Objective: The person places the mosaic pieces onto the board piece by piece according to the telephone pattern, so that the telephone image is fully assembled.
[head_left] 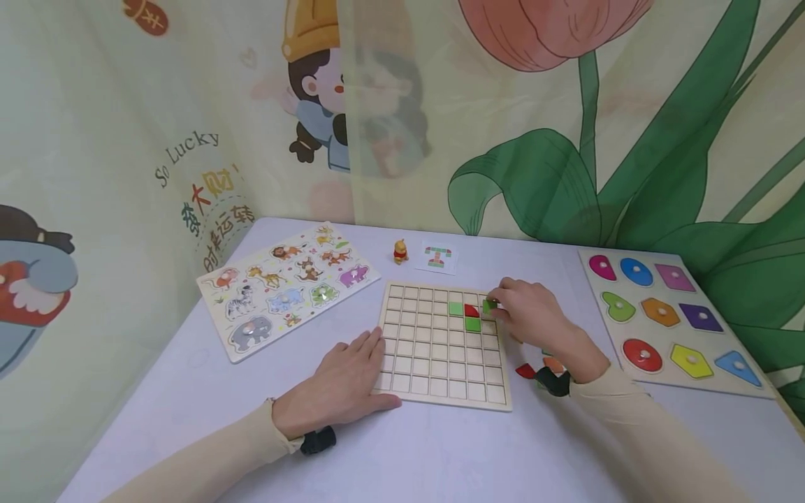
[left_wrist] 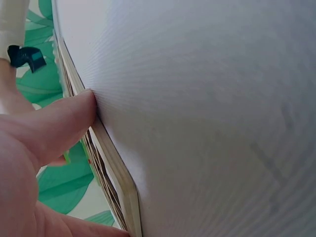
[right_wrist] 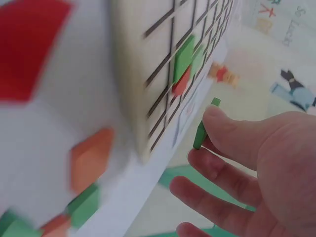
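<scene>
A wooden grid board (head_left: 431, 348) lies in the middle of the table. My left hand (head_left: 342, 383) is flat at its left edge, thumb along the near edge. Between thumb and finger, my right hand (head_left: 536, 316) pinches a green square tile (right_wrist: 200, 134) above the board's upper right squares. Three pieces sit in the grid close by: a light green tile (head_left: 455, 309), a red tile with a curved side (head_left: 471, 311) and a green tile (head_left: 472, 325).
Loose pieces, including a red one (head_left: 525, 371) and an orange one (head_left: 553, 364), lie right of the board. Behind it are a pattern card (head_left: 445, 267) and a bear figurine (head_left: 400, 251). An animal puzzle (head_left: 302, 318) is left, a shape puzzle (head_left: 615, 318) right.
</scene>
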Demonstrator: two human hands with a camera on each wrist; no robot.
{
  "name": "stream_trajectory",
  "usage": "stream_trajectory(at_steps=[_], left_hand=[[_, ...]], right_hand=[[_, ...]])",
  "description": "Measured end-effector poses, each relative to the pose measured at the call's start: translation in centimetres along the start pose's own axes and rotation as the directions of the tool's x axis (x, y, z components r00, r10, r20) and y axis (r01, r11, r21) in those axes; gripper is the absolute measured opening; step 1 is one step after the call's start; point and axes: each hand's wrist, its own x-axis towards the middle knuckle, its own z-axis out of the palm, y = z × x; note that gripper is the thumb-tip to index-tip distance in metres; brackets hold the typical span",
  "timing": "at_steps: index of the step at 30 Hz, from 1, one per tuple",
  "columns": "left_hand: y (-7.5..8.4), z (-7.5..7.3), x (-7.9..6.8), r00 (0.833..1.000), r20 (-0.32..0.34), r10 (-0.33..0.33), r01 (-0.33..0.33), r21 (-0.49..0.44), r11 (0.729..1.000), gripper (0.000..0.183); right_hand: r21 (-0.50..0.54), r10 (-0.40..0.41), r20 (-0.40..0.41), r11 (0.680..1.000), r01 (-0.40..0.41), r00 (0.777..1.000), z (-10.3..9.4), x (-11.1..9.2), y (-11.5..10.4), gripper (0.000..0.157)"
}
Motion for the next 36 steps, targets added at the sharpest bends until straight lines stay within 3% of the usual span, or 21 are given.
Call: stream_trajectory(at_steps=[16,36], left_hand=[[0.0,0.1,0.0,1.0,0.005,0.005,-0.005,-0.003,1.0,0.099],[0.0,-0.1,-0.1,1.0,-0.017,0.01,-0.009,0.024,1.0,0.099]], right_hand=[[-0.028,-0.146,-0.021,0.989,0.145,0.989,1.1,4.0,-4.1,0.018],[-0.087,-0.114,0.089,0.989,0.121,0.989,2.5,5.8,-5.5,0.014]])
